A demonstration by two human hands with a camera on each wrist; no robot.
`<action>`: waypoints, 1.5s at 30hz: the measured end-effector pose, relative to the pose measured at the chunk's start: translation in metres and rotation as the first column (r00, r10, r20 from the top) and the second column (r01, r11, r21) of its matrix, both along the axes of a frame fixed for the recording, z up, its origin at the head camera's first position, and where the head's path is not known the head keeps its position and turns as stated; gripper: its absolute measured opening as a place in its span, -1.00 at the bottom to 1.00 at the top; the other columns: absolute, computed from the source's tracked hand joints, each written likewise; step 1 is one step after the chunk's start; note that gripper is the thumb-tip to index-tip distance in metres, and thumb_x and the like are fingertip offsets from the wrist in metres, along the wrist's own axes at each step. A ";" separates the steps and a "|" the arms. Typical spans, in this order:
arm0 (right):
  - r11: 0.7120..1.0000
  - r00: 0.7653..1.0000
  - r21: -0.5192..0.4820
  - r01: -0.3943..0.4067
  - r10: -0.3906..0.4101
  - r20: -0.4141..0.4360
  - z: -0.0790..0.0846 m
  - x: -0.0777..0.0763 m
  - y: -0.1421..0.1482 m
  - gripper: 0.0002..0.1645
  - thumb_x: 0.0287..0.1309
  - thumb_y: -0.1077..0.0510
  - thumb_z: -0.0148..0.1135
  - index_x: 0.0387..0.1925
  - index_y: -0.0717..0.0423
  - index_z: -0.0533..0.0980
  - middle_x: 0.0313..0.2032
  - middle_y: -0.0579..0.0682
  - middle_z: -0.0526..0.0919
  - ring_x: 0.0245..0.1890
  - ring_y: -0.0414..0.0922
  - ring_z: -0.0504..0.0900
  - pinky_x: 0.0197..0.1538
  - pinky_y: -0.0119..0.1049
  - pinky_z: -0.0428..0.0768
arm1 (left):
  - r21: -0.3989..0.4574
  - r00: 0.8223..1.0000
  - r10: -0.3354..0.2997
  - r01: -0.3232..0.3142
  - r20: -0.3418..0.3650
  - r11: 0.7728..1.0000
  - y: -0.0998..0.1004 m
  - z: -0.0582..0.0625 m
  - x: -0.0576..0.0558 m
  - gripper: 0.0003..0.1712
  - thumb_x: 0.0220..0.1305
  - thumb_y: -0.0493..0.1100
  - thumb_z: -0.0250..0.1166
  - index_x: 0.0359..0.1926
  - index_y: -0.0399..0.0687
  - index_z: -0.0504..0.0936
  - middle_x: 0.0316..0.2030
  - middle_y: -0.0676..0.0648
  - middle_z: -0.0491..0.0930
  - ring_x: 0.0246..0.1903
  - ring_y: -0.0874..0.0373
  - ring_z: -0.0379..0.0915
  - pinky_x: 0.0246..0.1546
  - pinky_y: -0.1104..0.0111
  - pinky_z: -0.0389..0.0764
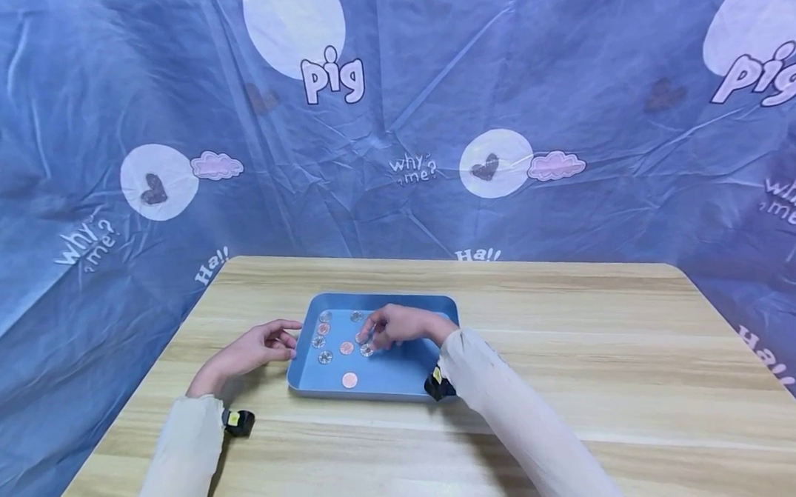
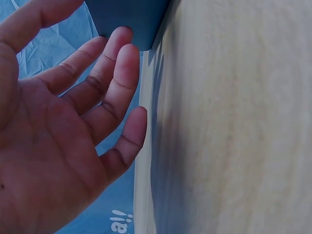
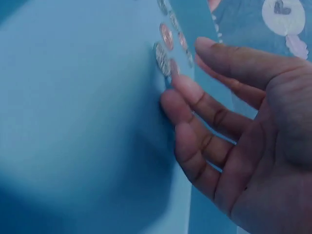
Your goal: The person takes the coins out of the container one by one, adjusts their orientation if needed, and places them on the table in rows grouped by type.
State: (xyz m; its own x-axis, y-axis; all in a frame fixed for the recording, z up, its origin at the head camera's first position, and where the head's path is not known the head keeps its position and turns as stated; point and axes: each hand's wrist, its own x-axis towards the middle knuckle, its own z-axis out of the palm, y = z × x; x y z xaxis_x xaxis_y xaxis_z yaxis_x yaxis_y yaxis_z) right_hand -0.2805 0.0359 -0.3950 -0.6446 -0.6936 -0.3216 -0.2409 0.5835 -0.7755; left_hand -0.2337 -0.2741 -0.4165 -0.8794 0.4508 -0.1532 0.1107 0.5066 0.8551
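Several silver coins and copper-coloured coins lie flat and spread out in a shallow blue tray, mostly in its left half. Over the coins is my right hand, its fingertips down by a copper coin and a silver coin. In the right wrist view, this hand has bent fingers with thumb and index apart, and no coin shows between them. At the tray's left wall is my left hand; the left wrist view shows its loosely bent fingers at the tray's outer side.
The tray stands on a light wood-grain table. Behind the table hangs a blue printed cloth. A small black wrist camera sits at the left cuff, and another at the right cuff, over the tray's front right corner.
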 end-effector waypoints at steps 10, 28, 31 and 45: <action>0.999 0.999 -0.021 -0.028 0.028 0.035 -0.013 -0.012 -0.002 -0.71 0.14 0.30 0.26 -0.07 0.09 0.62 -0.53 -0.13 0.49 -0.50 -0.22 0.42 -0.44 -0.44 0.36 | 0.004 1.000 -0.023 0.023 0.017 1.000 -0.001 0.001 0.000 -0.25 0.20 -0.25 0.30 0.34 -0.40 0.22 -0.10 -0.28 0.55 -0.17 0.19 0.50 -0.12 0.47 0.51; 0.999 0.995 0.028 -0.042 0.045 -0.088 -0.023 -0.013 -0.008 -0.76 0.08 0.28 0.35 -0.18 0.02 0.69 -0.56 -0.16 0.44 -0.51 -0.26 0.36 -0.36 -0.48 0.32 | 0.081 0.991 -0.086 0.078 0.100 0.994 -0.007 -0.002 0.000 -0.11 0.22 -0.26 0.30 0.42 -0.40 0.01 -0.06 -0.33 0.52 -0.18 0.27 0.56 -0.05 0.55 0.50; 0.999 0.994 0.040 -0.035 0.039 -0.100 -0.024 -0.013 -0.008 -0.77 0.08 0.27 0.35 -0.19 0.01 0.69 -0.57 -0.16 0.44 -0.52 -0.26 0.36 -0.36 -0.49 0.31 | 0.101 0.988 -0.093 0.081 0.121 0.992 -0.007 -0.003 0.000 -0.11 0.22 -0.26 0.30 0.42 -0.40 0.00 -0.05 -0.30 0.51 -0.18 0.28 0.55 -0.05 0.55 0.49; 0.996 0.983 0.080 -0.046 0.059 -0.172 -0.028 -0.011 -0.008 -0.84 0.05 0.27 0.38 -0.27 0.05 0.65 -0.54 -0.16 0.45 -0.48 -0.27 0.38 -0.32 -0.50 0.34 | 0.102 0.985 -0.114 0.100 0.133 0.990 -0.007 -0.004 0.001 -0.13 0.28 -0.23 0.26 0.44 -0.38 -0.02 -0.05 -0.31 0.51 -0.16 0.30 0.54 -0.05 0.55 0.51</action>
State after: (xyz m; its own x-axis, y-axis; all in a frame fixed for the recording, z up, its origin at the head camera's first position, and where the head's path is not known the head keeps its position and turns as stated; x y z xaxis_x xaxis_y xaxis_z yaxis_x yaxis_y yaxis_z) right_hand -0.2913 0.0283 -0.4230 -0.6587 -0.7058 -0.2605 -0.3998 0.6218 -0.6734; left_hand -0.2329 -0.2815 -0.4204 -0.7987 0.5594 -0.2218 0.0374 0.4141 0.9095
